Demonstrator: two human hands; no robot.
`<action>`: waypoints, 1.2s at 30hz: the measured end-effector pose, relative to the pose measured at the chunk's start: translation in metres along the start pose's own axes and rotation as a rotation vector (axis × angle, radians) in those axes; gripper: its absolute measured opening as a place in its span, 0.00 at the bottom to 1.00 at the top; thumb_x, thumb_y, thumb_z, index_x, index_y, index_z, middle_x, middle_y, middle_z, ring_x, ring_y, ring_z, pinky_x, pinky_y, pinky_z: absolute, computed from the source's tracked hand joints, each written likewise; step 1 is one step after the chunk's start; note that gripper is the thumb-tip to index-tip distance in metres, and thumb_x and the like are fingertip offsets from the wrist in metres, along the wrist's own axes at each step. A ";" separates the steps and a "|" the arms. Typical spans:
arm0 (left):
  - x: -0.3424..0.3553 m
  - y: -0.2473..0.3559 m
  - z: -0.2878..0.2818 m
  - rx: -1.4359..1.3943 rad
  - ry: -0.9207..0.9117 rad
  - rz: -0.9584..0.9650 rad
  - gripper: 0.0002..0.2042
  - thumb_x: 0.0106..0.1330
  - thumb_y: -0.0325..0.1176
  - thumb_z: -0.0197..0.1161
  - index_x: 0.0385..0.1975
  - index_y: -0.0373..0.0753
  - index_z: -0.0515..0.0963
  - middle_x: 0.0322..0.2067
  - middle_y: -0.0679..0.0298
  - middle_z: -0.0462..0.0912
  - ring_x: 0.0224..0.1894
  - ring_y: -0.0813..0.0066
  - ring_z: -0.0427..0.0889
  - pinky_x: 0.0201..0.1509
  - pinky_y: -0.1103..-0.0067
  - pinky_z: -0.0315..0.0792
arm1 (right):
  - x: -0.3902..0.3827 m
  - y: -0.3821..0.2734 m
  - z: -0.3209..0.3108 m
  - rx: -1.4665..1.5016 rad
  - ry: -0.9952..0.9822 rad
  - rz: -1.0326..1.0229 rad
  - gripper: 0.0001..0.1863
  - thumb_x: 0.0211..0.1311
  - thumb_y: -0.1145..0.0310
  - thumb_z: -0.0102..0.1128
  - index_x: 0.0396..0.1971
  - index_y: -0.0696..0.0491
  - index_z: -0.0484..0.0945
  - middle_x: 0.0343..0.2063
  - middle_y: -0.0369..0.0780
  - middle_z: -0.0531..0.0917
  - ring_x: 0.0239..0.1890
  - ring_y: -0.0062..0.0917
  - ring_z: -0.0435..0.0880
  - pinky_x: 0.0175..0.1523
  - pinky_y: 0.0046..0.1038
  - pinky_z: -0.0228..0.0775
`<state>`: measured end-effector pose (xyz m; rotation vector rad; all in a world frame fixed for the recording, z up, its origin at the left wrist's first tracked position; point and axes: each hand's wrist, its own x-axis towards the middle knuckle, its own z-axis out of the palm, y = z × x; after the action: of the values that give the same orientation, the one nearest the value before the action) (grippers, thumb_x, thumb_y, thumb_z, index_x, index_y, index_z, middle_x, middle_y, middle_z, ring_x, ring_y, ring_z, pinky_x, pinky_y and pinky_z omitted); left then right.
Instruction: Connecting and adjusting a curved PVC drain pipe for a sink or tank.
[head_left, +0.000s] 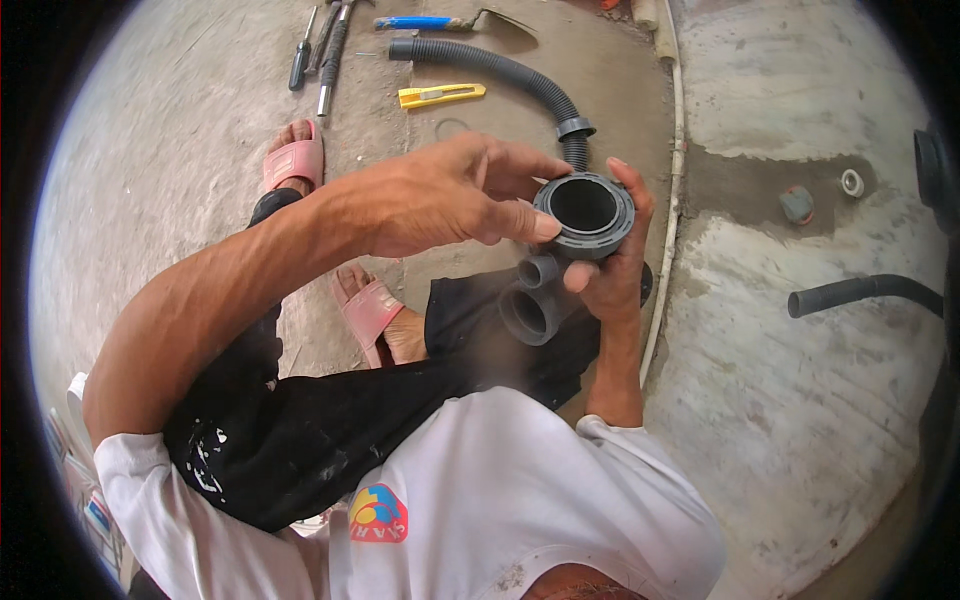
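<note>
A dark grey plastic drain trap (590, 242) is held up in front of me, its round open mouth facing upward. Two short pipe stubs (538, 270) stick out below it, toward my body. My left hand (465, 195) pinches the near-left rim, thumb on top and fingers behind. Around the right side and underneath wraps my right hand (622, 265), its thumb by the lower edge. Just beyond the trap, a grey corrugated hose (490, 65) with a collar nut (575, 128) curves over the floor; whether it joins the trap is hidden.
On the floor ahead lie a yellow utility knife (442, 95), a blue-handled trowel (425, 22), a hammer (336, 62) and a screwdriver (301, 65). A thin pipe (677, 150) runs along the wall base. At right, a black pipe (865, 290) and a white fitting (852, 183) protrude.
</note>
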<state>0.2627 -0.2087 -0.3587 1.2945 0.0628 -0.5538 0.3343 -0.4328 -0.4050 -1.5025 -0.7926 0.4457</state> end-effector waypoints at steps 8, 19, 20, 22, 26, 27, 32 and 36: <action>0.000 -0.003 0.001 -0.082 -0.062 0.074 0.36 0.60 0.32 0.70 0.68 0.36 0.61 0.56 0.58 0.77 0.54 0.72 0.76 0.62 0.76 0.69 | -0.001 0.003 -0.008 -0.103 -0.022 -0.095 0.62 0.30 0.50 0.83 0.65 0.52 0.51 0.51 0.44 0.74 0.53 0.31 0.78 0.58 0.33 0.74; 0.000 0.002 0.005 -0.047 -0.105 0.142 0.38 0.55 0.27 0.73 0.67 0.39 0.63 0.56 0.59 0.75 0.56 0.72 0.75 0.64 0.74 0.69 | 0.007 -0.007 -0.010 -0.195 -0.078 -0.227 0.61 0.25 0.60 0.88 0.62 0.52 0.55 0.48 0.46 0.79 0.48 0.35 0.83 0.52 0.35 0.79; -0.001 0.003 0.005 -0.093 -0.109 0.136 0.36 0.55 0.27 0.72 0.66 0.40 0.65 0.55 0.60 0.76 0.55 0.72 0.75 0.64 0.74 0.70 | 0.006 -0.006 -0.010 -0.197 -0.077 -0.226 0.61 0.25 0.60 0.88 0.62 0.52 0.55 0.48 0.46 0.79 0.48 0.35 0.83 0.52 0.35 0.79; -0.002 0.005 0.005 -0.137 -0.115 0.132 0.34 0.56 0.26 0.72 0.64 0.40 0.67 0.54 0.61 0.76 0.55 0.72 0.76 0.63 0.74 0.70 | 0.000 -0.001 -0.012 -0.299 -0.031 -0.144 0.56 0.24 0.64 0.88 0.59 0.54 0.61 0.45 0.45 0.81 0.45 0.33 0.85 0.49 0.33 0.80; -0.002 0.002 0.004 -0.126 -0.080 0.109 0.29 0.59 0.25 0.69 0.62 0.41 0.69 0.51 0.62 0.77 0.53 0.74 0.76 0.62 0.75 0.70 | -0.008 0.005 -0.014 -0.277 0.015 -0.053 0.51 0.25 0.65 0.88 0.55 0.54 0.66 0.43 0.43 0.83 0.45 0.30 0.85 0.48 0.30 0.80; -0.002 0.003 0.005 -0.148 -0.083 0.104 0.27 0.60 0.26 0.68 0.61 0.40 0.70 0.51 0.62 0.78 0.52 0.75 0.76 0.61 0.76 0.70 | -0.008 0.004 -0.015 -0.327 0.008 -0.065 0.50 0.26 0.64 0.88 0.55 0.54 0.66 0.43 0.43 0.83 0.45 0.31 0.85 0.48 0.31 0.80; -0.008 0.010 0.006 -0.102 -0.046 0.127 0.25 0.63 0.26 0.65 0.61 0.40 0.70 0.50 0.64 0.78 0.51 0.76 0.77 0.58 0.77 0.70 | -0.009 -0.002 -0.019 -0.528 -0.019 -0.118 0.47 0.29 0.60 0.87 0.53 0.53 0.69 0.43 0.41 0.83 0.46 0.32 0.85 0.49 0.32 0.79; -0.010 0.010 0.008 -0.067 -0.020 0.158 0.23 0.65 0.26 0.64 0.60 0.38 0.70 0.49 0.64 0.79 0.50 0.77 0.77 0.57 0.78 0.71 | -0.015 -0.001 -0.017 -0.553 -0.007 -0.094 0.44 0.32 0.60 0.85 0.53 0.53 0.70 0.44 0.42 0.83 0.47 0.33 0.84 0.50 0.32 0.78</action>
<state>0.2560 -0.2109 -0.3438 1.2168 -0.0377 -0.4257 0.3361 -0.4553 -0.4049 -1.9611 -1.0415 0.1627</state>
